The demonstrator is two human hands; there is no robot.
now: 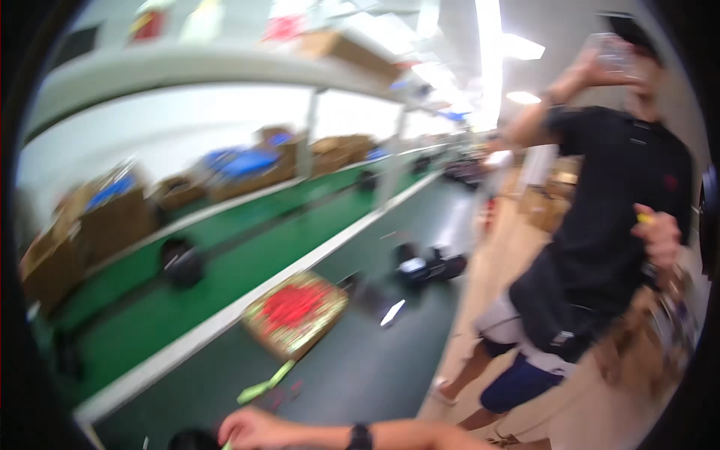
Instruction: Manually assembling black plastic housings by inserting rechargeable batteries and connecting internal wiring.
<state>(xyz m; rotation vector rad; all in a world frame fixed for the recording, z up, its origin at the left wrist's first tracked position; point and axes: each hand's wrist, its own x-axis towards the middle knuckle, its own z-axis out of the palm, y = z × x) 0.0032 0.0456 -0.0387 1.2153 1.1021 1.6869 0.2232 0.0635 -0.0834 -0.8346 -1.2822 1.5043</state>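
At the bottom edge, the right hand [255, 430] has its fingers curled; a green sliver [227, 445] shows right at the fingertips, though blur and the picture's edge mean I cannot tell whether they pinch it. Just left is a black object [192, 439], cut off. Beyond, a light green strip [262, 385] lies near a box [322, 334] of red pieces [295, 305].

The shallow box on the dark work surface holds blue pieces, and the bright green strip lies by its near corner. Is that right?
Not quite: the pieces in the shallow box are red, not blue, as the head view shows. The box is on the dark work surface, with the bright green strip by its near corner.
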